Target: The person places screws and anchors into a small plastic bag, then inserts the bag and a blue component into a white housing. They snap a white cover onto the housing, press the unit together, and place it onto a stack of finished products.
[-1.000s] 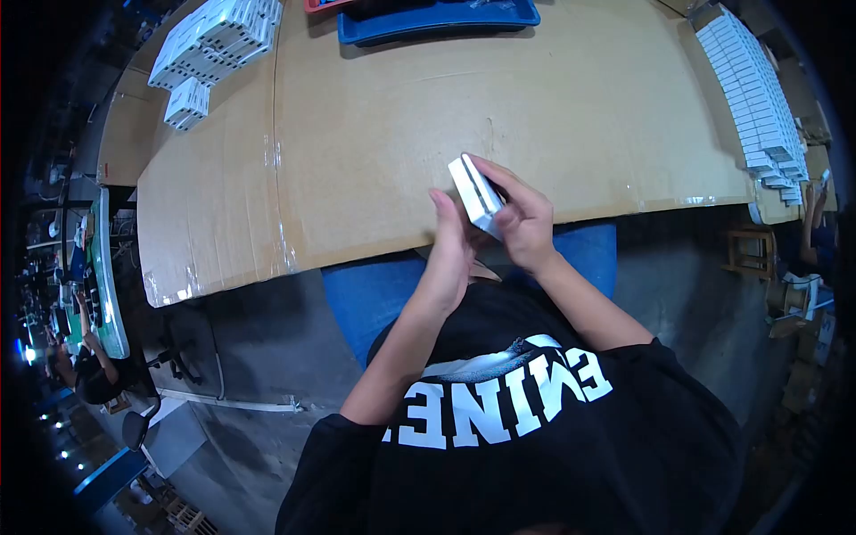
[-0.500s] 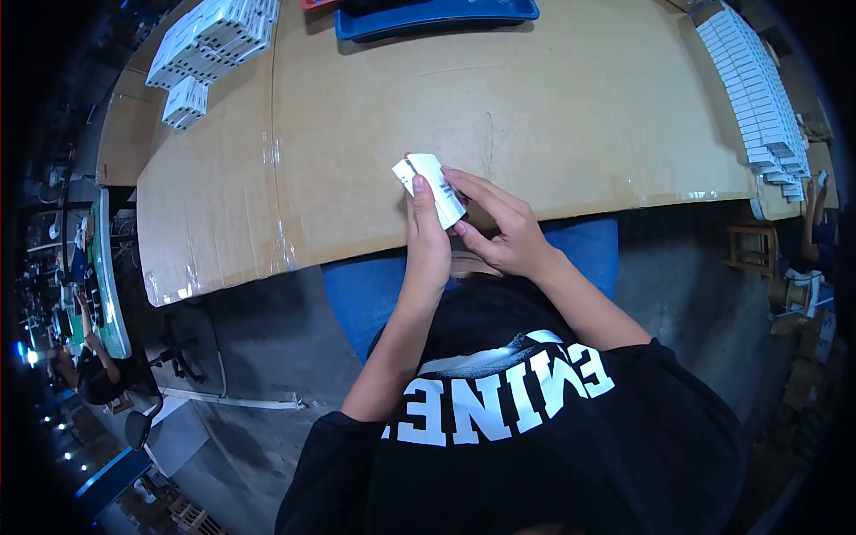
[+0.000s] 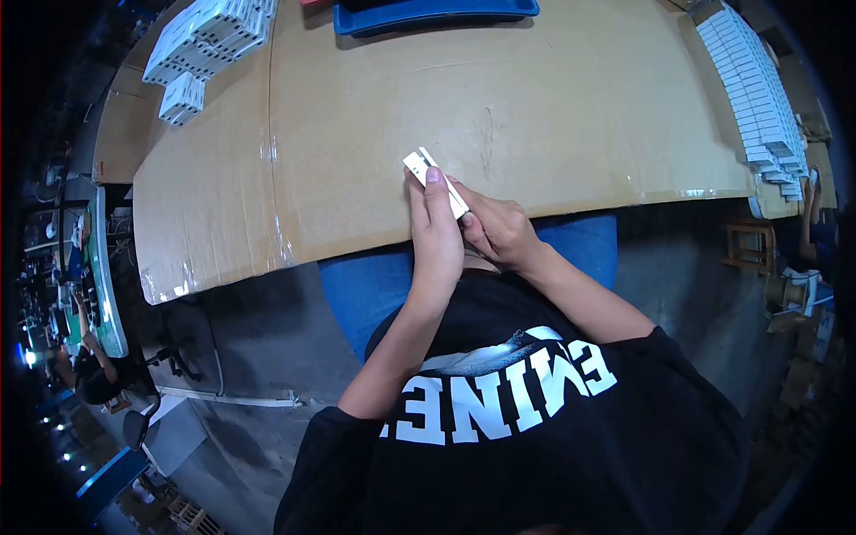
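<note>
A small white box (image 3: 454, 198) with dark print is held over the near part of the cardboard-covered table (image 3: 374, 116). My left hand (image 3: 434, 218) is closed around its left side, with the thumb laid along the top. On the other side my right hand (image 3: 501, 230) is closed against the box's lower right end, fingers curled behind it. A narrow face of the box points up towards me, and a dark line or slot shows near its far end. Most of the fingers under the box are hidden.
Stacked white boxes (image 3: 209, 40) stand at the table's far left, with a smaller stack (image 3: 183, 98) before them. A long row of white boxes (image 3: 749, 94) lines the right edge. A blue tray (image 3: 437, 16) lies at the back. Other people sit at both sides.
The box has turned, from its broad printed face showing to a narrow face up. My right fingers have moved from its top edge to behind it.
</note>
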Available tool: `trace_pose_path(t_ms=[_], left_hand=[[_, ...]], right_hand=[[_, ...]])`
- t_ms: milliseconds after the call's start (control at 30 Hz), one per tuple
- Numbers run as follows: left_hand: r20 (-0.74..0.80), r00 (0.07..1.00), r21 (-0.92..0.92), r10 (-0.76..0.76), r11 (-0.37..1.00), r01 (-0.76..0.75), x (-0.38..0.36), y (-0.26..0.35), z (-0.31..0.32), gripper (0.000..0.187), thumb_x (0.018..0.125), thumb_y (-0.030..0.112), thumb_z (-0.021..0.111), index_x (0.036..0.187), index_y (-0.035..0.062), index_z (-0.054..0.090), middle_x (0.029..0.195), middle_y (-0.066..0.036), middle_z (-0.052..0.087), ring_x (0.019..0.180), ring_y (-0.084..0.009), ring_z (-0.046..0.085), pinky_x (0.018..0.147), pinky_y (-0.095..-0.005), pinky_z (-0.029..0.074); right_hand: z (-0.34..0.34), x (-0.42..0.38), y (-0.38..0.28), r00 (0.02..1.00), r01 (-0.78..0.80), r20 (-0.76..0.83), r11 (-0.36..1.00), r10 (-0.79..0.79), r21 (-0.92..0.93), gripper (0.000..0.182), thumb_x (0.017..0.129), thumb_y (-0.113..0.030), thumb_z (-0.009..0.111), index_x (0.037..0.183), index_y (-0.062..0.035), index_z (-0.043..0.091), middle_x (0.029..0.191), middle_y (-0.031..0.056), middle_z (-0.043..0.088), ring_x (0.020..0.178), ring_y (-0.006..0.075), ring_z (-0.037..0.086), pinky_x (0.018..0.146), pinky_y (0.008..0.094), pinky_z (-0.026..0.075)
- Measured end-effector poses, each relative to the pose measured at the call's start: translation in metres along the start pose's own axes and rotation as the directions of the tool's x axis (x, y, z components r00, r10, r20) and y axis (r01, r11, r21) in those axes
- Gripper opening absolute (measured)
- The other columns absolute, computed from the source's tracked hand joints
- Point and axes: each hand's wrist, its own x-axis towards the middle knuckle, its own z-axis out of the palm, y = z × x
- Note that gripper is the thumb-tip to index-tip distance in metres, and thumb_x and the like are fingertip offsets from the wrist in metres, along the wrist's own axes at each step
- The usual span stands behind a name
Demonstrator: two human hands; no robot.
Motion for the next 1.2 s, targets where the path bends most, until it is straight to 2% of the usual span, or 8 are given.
trace_pose_path(t_ms=[400, 467, 633, 767, 833, 900, 1100, 1200], left_hand=[[-0.012, 0.998, -0.072, -0.059, 0.996, 0.058, -0.002, 0.002, -0.006, 0.045, 0.109, 0.049, 0.043, 0.109, 0.0064, 0.056, 0.090, 0.001, 0.053, 0.082, -0.0076, 0.049, 0.073, -0.0255, 0.042], [0.030, 0.991, -0.046, -0.128, 0.991, 0.129, -0.001, 0.005, -0.010, 0.046, 0.111, 0.040, 0.040, 0.138, 0.0037, 0.048, 0.099, -0.003, 0.054, 0.088, -0.0101, 0.051, 0.079, -0.0256, 0.045], [0.106, 0.971, -0.096, -0.215, 0.969, 0.225, 0.016, 0.008, -0.025, 0.051, 0.109, 0.039, 0.044, 0.146, 0.0030, 0.042, 0.108, -0.006, 0.057, 0.096, -0.0118, 0.057, 0.080, -0.0265, 0.049], [0.286, 0.956, 0.001, 0.060, 0.998, -0.063, 0.015, 0.019, -0.032, 0.083, 0.095, 0.010, 0.060, 0.164, 0.0063, 0.014, 0.140, -0.018, 0.049, 0.122, -0.0246, 0.055, 0.106, -0.0362, 0.046], [0.380, 0.870, 0.124, 0.314, 0.915, -0.385, 0.014, 0.017, -0.028, 0.100, 0.082, 0.005, 0.069, 0.165, 0.0069, 0.013, 0.143, -0.020, 0.046, 0.130, -0.0294, 0.051, 0.113, -0.0411, 0.039], [0.381, 0.876, 0.114, 0.296, 0.925, -0.363, 0.014, 0.017, -0.026, 0.111, 0.073, 0.004, 0.073, 0.165, 0.0075, 0.012, 0.145, -0.021, 0.045, 0.134, -0.0316, 0.049, 0.117, -0.0430, 0.035], [0.349, 0.870, -0.138, 0.348, 0.938, -0.319, 0.010, 0.017, -0.022, 0.093, 0.090, 0.028, 0.066, 0.164, 0.0036, 0.014, 0.147, -0.020, 0.044, 0.136, -0.0320, 0.048, 0.114, -0.0424, 0.038], [0.184, 0.983, -0.135, -0.005, 0.990, 0.031, 0.006, 0.021, -0.016, 0.071, 0.110, 0.051, 0.037, 0.161, 0.0030, 0.021, 0.147, -0.020, 0.044, 0.139, -0.0281, 0.043, 0.112, -0.0394, 0.038]], right_hand=[[0.005, -0.007, -0.013, 0.995, -0.095, 0.028, 0.995, 0.096, -0.017, 0.044, 0.098, -0.007, 0.056, 0.138, 0.0102, 0.055, 0.101, 0.0245, 0.073, 0.070, 0.0299, 0.073, 0.062, 0.0375, 0.058], [0.003, -0.006, -0.017, 0.989, -0.136, 0.054, 0.991, 0.136, -0.008, 0.043, 0.099, -0.007, 0.056, 0.138, 0.0092, 0.056, 0.104, 0.0250, 0.072, 0.075, 0.0318, 0.073, 0.066, 0.0377, 0.059], [-0.004, 0.013, -0.015, 0.977, -0.209, 0.062, 0.968, 0.202, 0.137, 0.040, 0.104, -0.011, 0.053, 0.139, 0.0061, 0.056, 0.118, 0.0233, 0.070, 0.098, 0.0338, 0.073, 0.084, 0.0364, 0.059], [-0.019, 0.029, -0.013, 0.848, -0.497, 0.139, 0.675, 0.512, 0.546, 0.040, 0.109, -0.025, 0.051, 0.134, 0.0060, 0.058, 0.128, 0.0157, 0.068, 0.117, 0.0242, 0.066, 0.094, 0.0325, 0.055], [-0.034, 0.039, -0.022, 0.591, -0.720, 0.426, 0.210, 0.686, 0.661, 0.041, 0.107, -0.031, 0.057, 0.127, 0.0045, 0.061, 0.120, 0.0147, 0.069, 0.113, 0.0194, 0.066, 0.094, 0.0316, 0.055], [-0.039, 0.045, -0.023, 0.556, -0.764, 0.457, 0.209, 0.694, 0.611, 0.043, 0.103, -0.033, 0.065, 0.125, 0.0028, 0.061, 0.116, 0.0133, 0.068, 0.110, 0.0155, 0.065, 0.093, 0.0302, 0.055], [-0.024, 0.039, -0.028, 0.641, -0.635, 0.384, 0.178, 0.665, 0.752, 0.053, 0.093, -0.024, 0.079, 0.133, 0.0018, 0.057, 0.129, 0.0148, 0.064, 0.122, 0.0193, 0.061, 0.101, 0.0329, 0.050], [-0.011, 0.033, -0.033, 0.825, -0.474, 0.159, 0.511, 0.542, 0.717, 0.058, 0.090, -0.023, 0.081, 0.138, -0.0002, 0.057, 0.141, 0.0132, 0.058, 0.133, 0.0243, 0.055, 0.112, 0.0418, 0.043]])
